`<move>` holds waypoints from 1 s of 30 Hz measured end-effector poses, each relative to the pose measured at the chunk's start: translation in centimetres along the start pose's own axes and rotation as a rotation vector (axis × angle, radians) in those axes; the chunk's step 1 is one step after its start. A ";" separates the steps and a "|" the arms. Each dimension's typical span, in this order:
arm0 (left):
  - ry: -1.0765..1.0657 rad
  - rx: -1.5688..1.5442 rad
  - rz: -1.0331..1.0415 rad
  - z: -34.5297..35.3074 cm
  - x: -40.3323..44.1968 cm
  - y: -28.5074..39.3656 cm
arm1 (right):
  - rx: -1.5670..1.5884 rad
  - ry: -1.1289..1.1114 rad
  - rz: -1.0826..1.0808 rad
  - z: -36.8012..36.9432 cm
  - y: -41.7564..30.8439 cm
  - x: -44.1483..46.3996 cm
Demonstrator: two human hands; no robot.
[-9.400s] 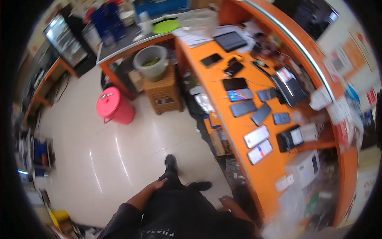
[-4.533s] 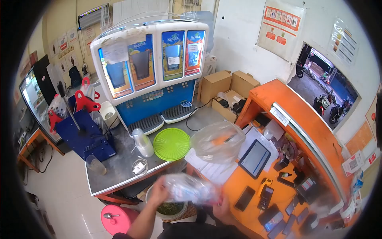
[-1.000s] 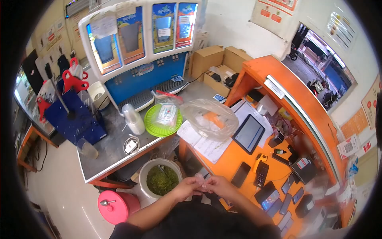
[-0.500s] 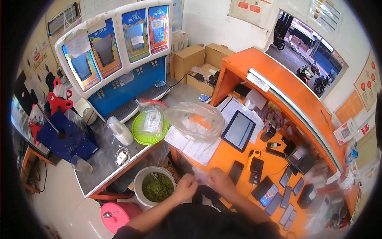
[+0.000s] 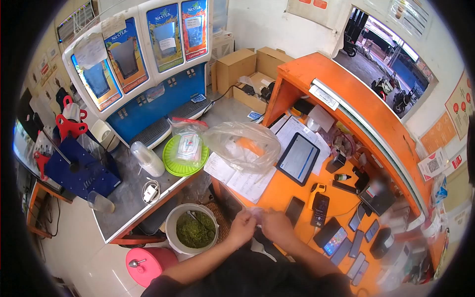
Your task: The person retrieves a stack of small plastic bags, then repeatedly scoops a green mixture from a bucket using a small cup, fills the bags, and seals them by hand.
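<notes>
My left hand (image 5: 242, 228) and my right hand (image 5: 275, 226) are close together at the orange counter's front edge, fingers pinched. Between them shows a small piece of thin, clear plastic (image 5: 256, 213), which looks like a little bag; both hands grip it. To the left of my hands stands a white bucket (image 5: 170, 225) holding a chopped green mass (image 5: 195, 234), with a spoon-like handle in it. Just beyond them, written sheets (image 5: 250, 186) lie on the counter. A large clear plastic bag (image 5: 225, 158) with something orange inside rests on the sheets.
A tablet (image 5: 299, 159) and several phones (image 5: 295, 211) lie on the orange counter to the right. On the grey counter are a green basket (image 5: 170, 166), stacked cups (image 5: 147, 159) and a blue machine (image 5: 81, 168). A pink lidded container (image 5: 161, 262) stands on the floor.
My hands have drawn closer together, the left moving slightly right, with the plastic between them now mostly covered by fingers. The camera view has shifted slightly.
</notes>
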State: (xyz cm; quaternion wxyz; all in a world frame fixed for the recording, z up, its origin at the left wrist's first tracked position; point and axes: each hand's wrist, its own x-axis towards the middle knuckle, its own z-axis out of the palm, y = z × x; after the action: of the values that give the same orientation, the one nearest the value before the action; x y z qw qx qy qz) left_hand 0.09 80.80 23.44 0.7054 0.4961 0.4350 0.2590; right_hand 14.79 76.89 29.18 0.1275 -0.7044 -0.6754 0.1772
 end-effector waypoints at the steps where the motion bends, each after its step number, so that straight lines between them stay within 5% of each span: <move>1: 0.041 -0.009 0.081 0.2 0.3 -0.7 | 0.019 -0.064 -0.004 0.3 0.2 0.2; 7: 0.169 0.447 0.475 1.3 1.6 -1.2 | 0.212 -0.016 0.134 -1.5 0.0 1.9; 11: 0.134 0.083 0.401 1.4 4.7 -0.8 | 0.403 0.262 0.093 0.0 2.1 3.4; 15: 0.253 0.478 0.492 -0.6 8.6 -5.0 | 0.393 0.293 0.066 4.9 6.1 5.3; 17: 0.091 0.518 0.066 -1.5 8.2 -3.7 | 0.372 0.272 0.059 6.9 7.2 5.4; 23: 0.115 0.496 0.015 -2.4 8.7 -10.0 | 0.430 0.293 -0.082 8.9 6.7 4.4; 30: -0.093 0.128 -0.248 -3.1 7.2 -8.0 | 1.099 0.372 0.359 8.0 5.8 2.8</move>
State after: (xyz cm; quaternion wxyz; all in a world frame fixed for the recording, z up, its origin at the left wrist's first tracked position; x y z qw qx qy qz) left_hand 0.34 85.01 13.06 0.7183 0.4940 0.4754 0.1181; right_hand 16.71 78.87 19.34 0.5566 -0.6575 -0.3218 0.3928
